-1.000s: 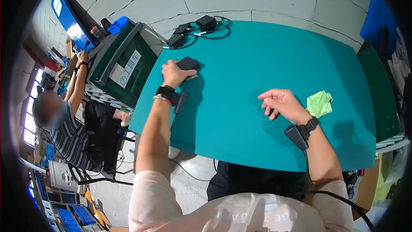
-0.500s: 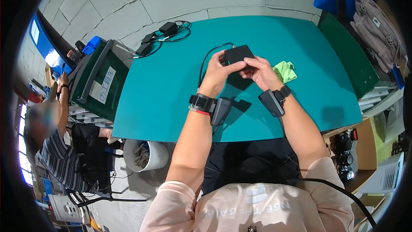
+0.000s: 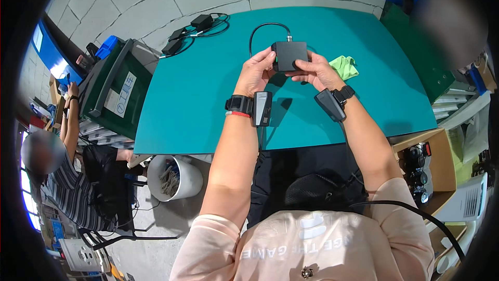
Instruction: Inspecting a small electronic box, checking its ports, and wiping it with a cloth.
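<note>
A flat, square black box (image 3: 292,56) is held over the green table between both hands. My left hand (image 3: 255,72) grips its left edge, with fingers and thumb closed on the side where a small green spot shows. My right hand (image 3: 321,71) holds the lower right corner, thumb on the upper face and fingers curled beneath. From a metal connector at the box's far edge, a black cable (image 3: 252,35) loops left and down behind my left hand. A crumpled light green cloth (image 3: 344,67) lies on the table just right of my right hand.
Several black boxes with cables (image 3: 201,22) lie at the table's (image 3: 208,120) far left corner. A white bin (image 3: 188,179) stands below its left front edge. A cardboard box (image 3: 442,177) of round dark parts is at right. Another person (image 3: 78,187) works at far left.
Both hands have turned the box so its broad face shows squarely, with the connector at the far edge. The cable now arcs higher above it.
</note>
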`<act>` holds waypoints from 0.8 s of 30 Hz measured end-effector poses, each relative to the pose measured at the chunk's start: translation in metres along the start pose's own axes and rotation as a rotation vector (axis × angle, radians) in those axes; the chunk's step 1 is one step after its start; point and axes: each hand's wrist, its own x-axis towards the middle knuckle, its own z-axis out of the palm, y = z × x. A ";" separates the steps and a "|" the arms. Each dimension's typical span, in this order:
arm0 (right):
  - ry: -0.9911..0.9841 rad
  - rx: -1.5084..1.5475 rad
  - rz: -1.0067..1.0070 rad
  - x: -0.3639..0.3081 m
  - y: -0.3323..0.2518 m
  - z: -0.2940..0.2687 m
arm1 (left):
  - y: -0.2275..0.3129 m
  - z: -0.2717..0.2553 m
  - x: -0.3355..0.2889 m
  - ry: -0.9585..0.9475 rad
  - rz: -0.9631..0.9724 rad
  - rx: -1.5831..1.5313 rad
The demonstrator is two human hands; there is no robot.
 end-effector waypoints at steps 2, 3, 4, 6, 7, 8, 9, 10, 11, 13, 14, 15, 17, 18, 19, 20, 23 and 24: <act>0.028 -0.025 0.008 -0.002 0.002 0.001 | 0.000 0.001 -0.004 -0.037 0.022 0.028; 0.059 -0.005 0.001 -0.002 0.003 0.001 | -0.001 0.004 -0.005 -0.056 0.052 0.001; 0.081 0.021 -0.024 -0.003 0.004 0.001 | -0.002 0.005 -0.005 -0.110 0.096 -0.036; 0.091 0.036 -0.011 -0.003 0.004 0.001 | -0.001 0.008 -0.007 -0.101 0.068 -0.015; 0.135 0.050 -0.010 -0.003 0.004 0.001 | -0.001 0.009 -0.007 -0.120 0.061 -0.002; 0.093 0.052 -0.016 -0.003 0.003 0.000 | -0.001 0.010 -0.007 -0.128 0.056 -0.007; 0.119 0.047 -0.018 -0.003 0.003 0.001 | -0.001 0.011 -0.008 -0.105 0.047 -0.009; 0.178 0.033 -0.006 -0.004 0.003 0.001 | -0.001 0.012 -0.008 -0.099 0.039 -0.013; 0.145 0.040 -0.020 -0.004 0.004 0.001 | 0.000 0.012 -0.007 -0.082 0.039 -0.013; 0.206 0.006 -0.065 -0.005 0.006 0.003 | 0.000 0.011 -0.007 -0.095 0.007 -0.033; 0.207 0.008 -0.042 -0.004 0.007 0.003 | 0.000 0.011 -0.007 -0.084 -0.004 -0.026; 0.263 -0.120 -0.065 -0.003 0.009 0.004 | -0.001 0.012 -0.006 -0.111 0.005 0.052; 0.320 -0.255 -0.084 0.000 0.011 0.001 | -0.005 0.013 -0.005 -0.138 0.012 0.122; 0.351 -0.376 -0.123 0.000 0.011 -0.001 | -0.007 0.014 -0.004 -0.107 0.026 0.141; 0.379 -0.498 -0.162 0.001 0.010 -0.004 | -0.009 0.014 -0.004 -0.063 0.022 0.174; 0.481 -0.745 -0.257 0.001 0.006 -0.009 | -0.010 0.013 -0.003 -0.034 0.059 0.120; 0.719 -1.135 -0.633 -0.009 -0.014 -0.026 | -0.010 0.008 0.000 0.066 0.138 0.125; 0.713 -1.139 -0.629 -0.018 -0.021 -0.033 | -0.008 0.005 0.000 0.080 0.141 0.175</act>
